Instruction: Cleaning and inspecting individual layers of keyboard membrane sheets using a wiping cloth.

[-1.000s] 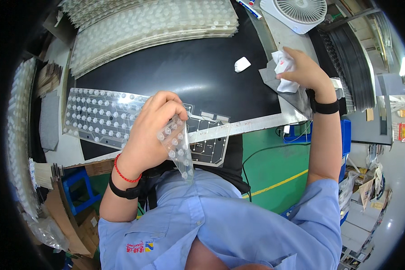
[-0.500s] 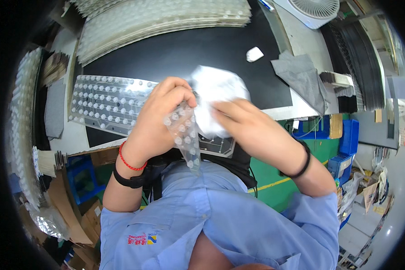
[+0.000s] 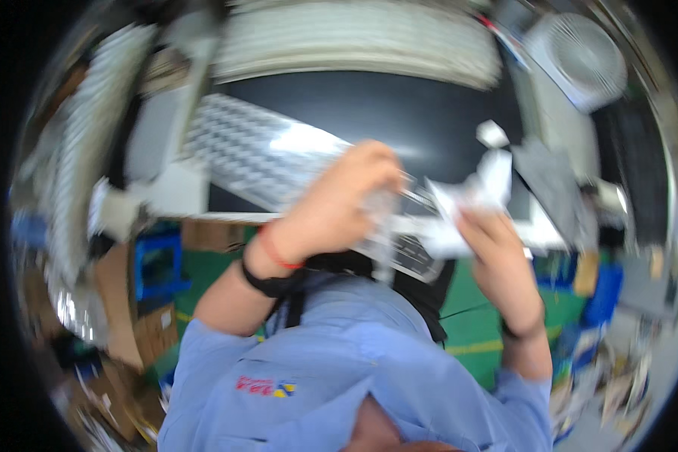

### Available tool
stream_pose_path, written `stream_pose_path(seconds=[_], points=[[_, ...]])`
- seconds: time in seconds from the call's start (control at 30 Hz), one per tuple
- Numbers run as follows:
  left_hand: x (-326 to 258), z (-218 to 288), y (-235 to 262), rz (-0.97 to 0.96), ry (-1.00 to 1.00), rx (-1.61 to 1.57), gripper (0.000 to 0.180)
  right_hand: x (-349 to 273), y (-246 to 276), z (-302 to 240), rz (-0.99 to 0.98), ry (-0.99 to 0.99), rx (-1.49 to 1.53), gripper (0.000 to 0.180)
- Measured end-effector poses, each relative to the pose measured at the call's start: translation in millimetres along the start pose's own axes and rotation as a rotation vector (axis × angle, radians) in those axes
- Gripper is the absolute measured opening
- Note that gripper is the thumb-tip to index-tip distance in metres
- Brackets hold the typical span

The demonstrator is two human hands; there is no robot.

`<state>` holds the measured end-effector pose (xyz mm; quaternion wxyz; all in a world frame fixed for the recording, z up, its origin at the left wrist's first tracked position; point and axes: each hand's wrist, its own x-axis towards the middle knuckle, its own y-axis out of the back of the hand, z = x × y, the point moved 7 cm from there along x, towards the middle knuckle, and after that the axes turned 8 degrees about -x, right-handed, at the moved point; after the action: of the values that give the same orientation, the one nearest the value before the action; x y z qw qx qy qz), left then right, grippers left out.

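My left hand [image 3: 346, 200] is closed, its fingers pinching a clear plastic flap [image 3: 384, 245] that hangs below them, blurred. Under that hand runs a long see-through keyboard membrane sheet [image 3: 245, 147] with rows of whitish domes. It slants from the upper left of the black mat down to the bench's front edge, where a dark patterned end [image 3: 414, 258] pokes out. Off to the right, my right hand [image 3: 497, 252] grips a crumpled white cloth [image 3: 471, 197], fingers pressed into it. Motion smears both hands.
A tall stack of dome sheets [image 3: 354, 41] stands behind the black mat [image 3: 429, 113]. Near the mat's right edge lie a small white piece [image 3: 493, 134] and a grey cloth [image 3: 554, 188]. A white fan [image 3: 580, 60] sits at the far right.
My right hand has moved away from the left, carrying the white cloth off the sheet. The membrane sheet now slants more steeply. The whole view has shifted and blurred.
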<state>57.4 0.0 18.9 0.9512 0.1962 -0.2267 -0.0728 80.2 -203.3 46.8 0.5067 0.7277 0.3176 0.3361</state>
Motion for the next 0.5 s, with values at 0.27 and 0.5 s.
stream_pose_path(seconds=[0.27,0.5], points=[[-6,4,-10,0.098,-0.013,0.055,0.027,-49,85,163,0.414,-0.309,-0.067,0.026],[-6,13,-17,0.122,-0.033,-0.128,0.023,-19,63,84,0.227,-0.344,-0.468,0.042]])
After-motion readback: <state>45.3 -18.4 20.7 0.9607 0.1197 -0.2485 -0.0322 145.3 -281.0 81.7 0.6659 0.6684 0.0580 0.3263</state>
